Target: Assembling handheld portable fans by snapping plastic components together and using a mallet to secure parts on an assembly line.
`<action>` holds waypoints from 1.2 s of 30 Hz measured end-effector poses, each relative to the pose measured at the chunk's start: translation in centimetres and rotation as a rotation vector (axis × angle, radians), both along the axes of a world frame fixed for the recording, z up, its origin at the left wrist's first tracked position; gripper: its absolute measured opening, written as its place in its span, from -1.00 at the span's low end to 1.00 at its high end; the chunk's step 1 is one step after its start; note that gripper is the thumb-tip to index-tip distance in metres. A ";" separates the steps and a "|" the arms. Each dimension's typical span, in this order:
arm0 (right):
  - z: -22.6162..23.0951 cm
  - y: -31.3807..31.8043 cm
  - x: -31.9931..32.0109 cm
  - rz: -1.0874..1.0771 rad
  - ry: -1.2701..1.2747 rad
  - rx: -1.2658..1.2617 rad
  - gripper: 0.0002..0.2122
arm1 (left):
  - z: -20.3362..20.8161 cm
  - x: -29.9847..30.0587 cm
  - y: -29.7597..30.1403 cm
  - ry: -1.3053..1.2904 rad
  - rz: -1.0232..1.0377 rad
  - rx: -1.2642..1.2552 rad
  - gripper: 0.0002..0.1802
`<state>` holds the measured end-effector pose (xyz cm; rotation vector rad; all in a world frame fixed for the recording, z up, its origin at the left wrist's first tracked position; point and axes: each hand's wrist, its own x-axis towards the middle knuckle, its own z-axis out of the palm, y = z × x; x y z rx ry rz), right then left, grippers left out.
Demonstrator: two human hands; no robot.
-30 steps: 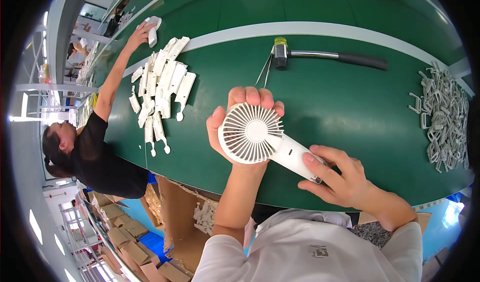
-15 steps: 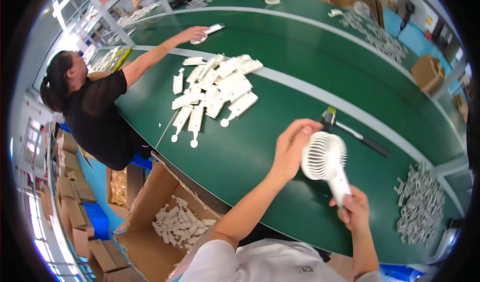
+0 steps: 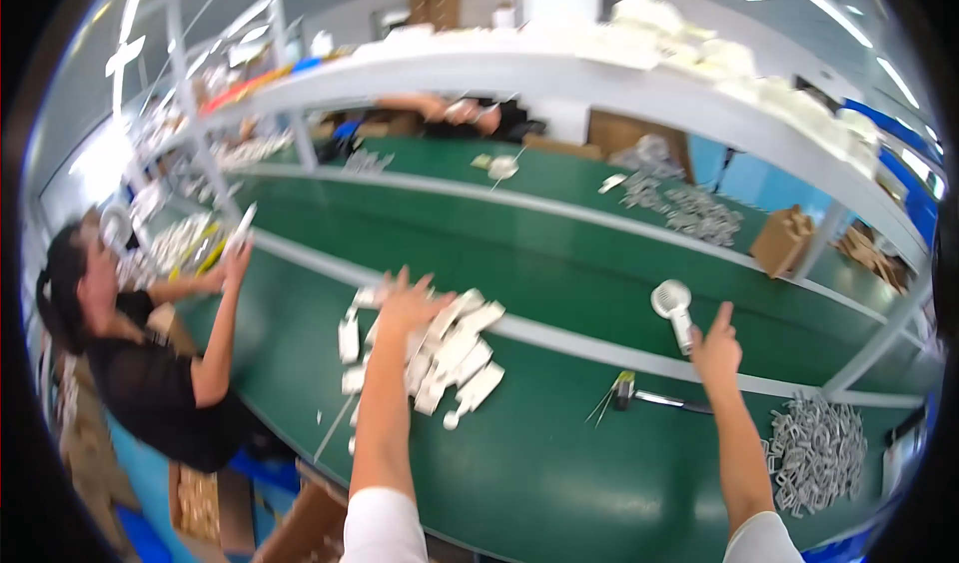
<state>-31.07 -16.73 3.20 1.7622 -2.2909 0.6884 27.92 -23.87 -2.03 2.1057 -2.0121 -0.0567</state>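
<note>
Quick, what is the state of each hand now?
Left hand: open, resting on the pile of white fan parts.
Right hand: open, holding nothing; white handheld fan lies just beyond it.

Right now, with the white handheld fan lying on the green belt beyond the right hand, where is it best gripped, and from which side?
Grip the white handheld fan by its slim handle, the end nearest the right hand. It lies flat, round head pointing away and handle pointing back toward the person, so coming from the near side, fingers closing across the handle, looks easiest. The wide grille head would probably be awkward to hold.
</note>
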 end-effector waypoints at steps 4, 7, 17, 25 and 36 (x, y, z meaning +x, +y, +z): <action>2.9 5.4 0.8 0.202 -0.157 0.000 -0.40 | 0.2 -0.9 -0.5 0.039 -0.003 0.153 -0.27; 5.9 7.9 1.6 0.305 -0.173 -0.103 -0.49 | 2.4 -2.1 1.4 0.092 -0.037 0.195 -0.15; 26.8 9.8 -1.0 0.380 0.161 -0.868 -0.72 | 9.6 -2.3 5.2 0.081 -0.208 -0.252 -0.25; 32.1 9.4 -1.0 0.435 0.234 -0.959 -0.66 | 28.0 -15.3 4.7 0.195 -0.587 -0.993 -0.62; 24.1 19.5 0.1 0.565 0.390 -0.623 -0.69 | 40.1 -19.3 -6.5 0.389 -0.762 -0.989 -0.37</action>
